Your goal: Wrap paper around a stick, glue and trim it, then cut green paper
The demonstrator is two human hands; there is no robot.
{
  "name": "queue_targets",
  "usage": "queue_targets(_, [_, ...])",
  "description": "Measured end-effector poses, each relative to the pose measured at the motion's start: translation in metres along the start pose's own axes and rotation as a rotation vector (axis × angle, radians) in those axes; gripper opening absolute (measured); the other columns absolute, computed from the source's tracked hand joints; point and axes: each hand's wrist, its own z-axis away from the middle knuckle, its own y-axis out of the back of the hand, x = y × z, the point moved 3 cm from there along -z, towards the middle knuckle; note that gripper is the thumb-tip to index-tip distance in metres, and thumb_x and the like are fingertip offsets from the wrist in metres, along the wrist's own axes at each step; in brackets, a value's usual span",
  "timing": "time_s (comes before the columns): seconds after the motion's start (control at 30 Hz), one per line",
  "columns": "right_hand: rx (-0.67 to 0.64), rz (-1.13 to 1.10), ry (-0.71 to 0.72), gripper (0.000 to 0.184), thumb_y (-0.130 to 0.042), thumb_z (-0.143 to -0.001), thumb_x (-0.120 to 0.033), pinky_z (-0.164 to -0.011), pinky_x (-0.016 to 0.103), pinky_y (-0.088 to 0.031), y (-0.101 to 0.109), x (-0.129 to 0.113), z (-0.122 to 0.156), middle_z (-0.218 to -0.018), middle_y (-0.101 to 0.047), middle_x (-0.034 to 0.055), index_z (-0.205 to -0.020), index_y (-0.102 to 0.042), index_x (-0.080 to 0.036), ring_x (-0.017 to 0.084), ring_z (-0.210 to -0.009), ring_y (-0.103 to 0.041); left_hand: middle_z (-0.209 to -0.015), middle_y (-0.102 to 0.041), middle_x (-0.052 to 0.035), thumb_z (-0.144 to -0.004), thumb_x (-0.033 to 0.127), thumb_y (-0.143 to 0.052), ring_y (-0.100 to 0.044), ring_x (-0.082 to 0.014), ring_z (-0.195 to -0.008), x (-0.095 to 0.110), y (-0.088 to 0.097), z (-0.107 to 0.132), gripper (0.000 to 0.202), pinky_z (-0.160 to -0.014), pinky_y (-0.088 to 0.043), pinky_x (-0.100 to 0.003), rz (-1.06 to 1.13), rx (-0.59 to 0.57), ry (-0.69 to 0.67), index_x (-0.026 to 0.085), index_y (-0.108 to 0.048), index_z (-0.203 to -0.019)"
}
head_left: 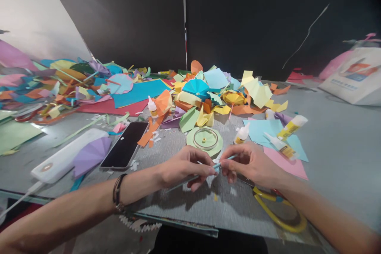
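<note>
My left hand and my right hand meet over the grey table, fingers pinched on a thin light-blue paper stick that runs from one hand to the other and slants down to the left. Just behind the hands lies a pale green pleated paper disc with a ring on it. A dark bracelet sits on my left wrist.
A black phone, a white power bank and a purple paper fan lie left. Glue bottles rest on blue and pink sheets right. Yellow-handled scissors lie under my right forearm. A heap of coloured paper fills the back.
</note>
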Motion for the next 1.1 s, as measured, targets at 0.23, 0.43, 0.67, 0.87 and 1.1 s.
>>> queue_targets(0.23, [0.003, -0.042, -0.011, 0.027, -0.08, -0.088, -0.045, -0.061, 0.027, -0.057, -0.0025, 0.001, 0.0024, -0.075, -0.074, 0.0027, -0.088, -0.073, -0.019, 0.015, -0.061, -0.07, -0.049, -0.057, 0.0014, -0.078, 0.037, -0.081, -0.052, -0.0097, -0.038, -0.001, 0.0002, -0.0006, 0.027, -0.037, -0.032, -0.019, 0.044, -0.04, 0.024, 0.012, -0.071, -0.083])
queue_targets(0.43, [0.0, -0.073, -0.007, 0.024, -0.084, -0.085, -0.04, -0.062, 0.025, -0.058, -0.0028, 0.0003, 0.0014, -0.072, -0.074, 0.0007, -0.087, -0.073, -0.018, 0.014, -0.061, -0.071, -0.055, -0.059, 0.0011, -0.077, 0.033, -0.081, -0.053, -0.0089, -0.039, -0.0001, -0.0008, -0.0002, 0.024, -0.036, -0.031, -0.019, 0.108, -0.064, 0.048, 0.011, -0.072, -0.083])
queue_targets(0.67, [-0.001, -0.056, -0.001, 0.029, -0.079, -0.089, -0.045, -0.063, 0.026, -0.059, -0.0026, 0.0024, 0.0014, -0.072, -0.074, 0.0018, -0.088, -0.071, -0.018, 0.015, -0.062, -0.072, -0.058, -0.061, 0.0005, -0.077, 0.027, -0.079, -0.056, -0.0088, -0.04, -0.0025, 0.0013, -0.0021, 0.02, -0.035, -0.033, -0.018, 0.15, -0.088, 0.063, 0.01, -0.072, -0.086])
queue_targets(0.87, [-0.005, -0.019, -0.016, 0.028, -0.078, -0.089, -0.044, -0.065, 0.028, -0.06, -0.0035, 0.001, 0.0014, -0.075, -0.076, 0.0041, -0.092, -0.07, -0.017, 0.016, -0.065, -0.074, -0.06, -0.062, 0.0002, -0.076, 0.025, -0.077, -0.058, -0.0096, -0.041, -0.005, 0.0012, -0.0032, 0.02, -0.035, -0.034, -0.018, 0.168, -0.133, 0.087, 0.01, -0.075, -0.089])
queue_targets(1.1, [-0.022, -0.022, -0.008, 0.025, -0.075, -0.092, -0.043, -0.068, 0.027, -0.058, -0.0035, 0.0008, 0.0017, -0.076, -0.077, 0.0038, -0.096, -0.07, -0.018, 0.016, -0.069, -0.074, -0.062, -0.062, 0.0004, -0.078, 0.026, -0.076, -0.059, -0.0092, -0.043, -0.0048, 0.0012, -0.0022, 0.02, -0.037, -0.034, -0.018, 0.134, -0.134, 0.07, 0.01, -0.075, -0.089])
